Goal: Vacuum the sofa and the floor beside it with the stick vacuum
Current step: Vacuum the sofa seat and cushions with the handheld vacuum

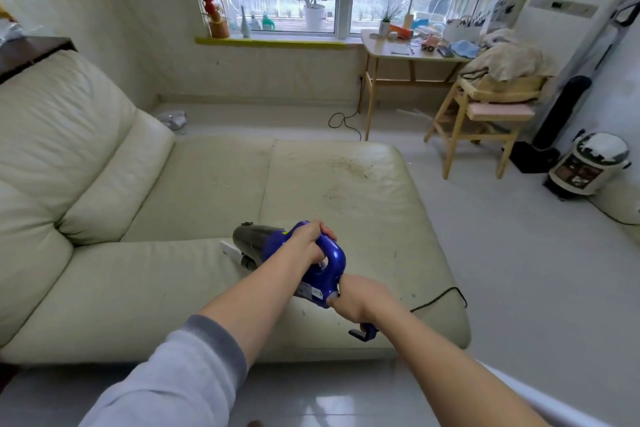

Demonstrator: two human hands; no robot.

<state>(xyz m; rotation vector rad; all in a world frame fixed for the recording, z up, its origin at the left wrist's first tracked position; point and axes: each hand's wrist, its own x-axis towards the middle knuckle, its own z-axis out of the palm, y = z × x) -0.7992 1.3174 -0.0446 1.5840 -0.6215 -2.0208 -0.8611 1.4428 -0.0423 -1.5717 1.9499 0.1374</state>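
Note:
A blue hand-held vacuum (pixel 330 262) with a dark dust cup lies low over the cream leather sofa (pixel 194 184), its white nozzle (pixel 231 251) touching the seat. My left hand (pixel 310 241) grips the top of the blue loop handle. My right hand (pixel 353 298) holds the rear end of the vacuum body, and a blue clip part sticks out below the wrist. Brown crumbs (pixel 351 168) are scattered on the far right of the seat. A black power cord (pixel 441 298) trails off the sofa's right edge.
A pale tiled floor (pixel 502 253) runs to the right of the sofa. A wooden chair (pixel 481 114) piled with cloth, a desk (pixel 398 48) under the window, a black tower fan (pixel 554 121) and a small white bin (pixel 588 166) stand at the back right. A black cable (pixel 343 121) lies on the floor.

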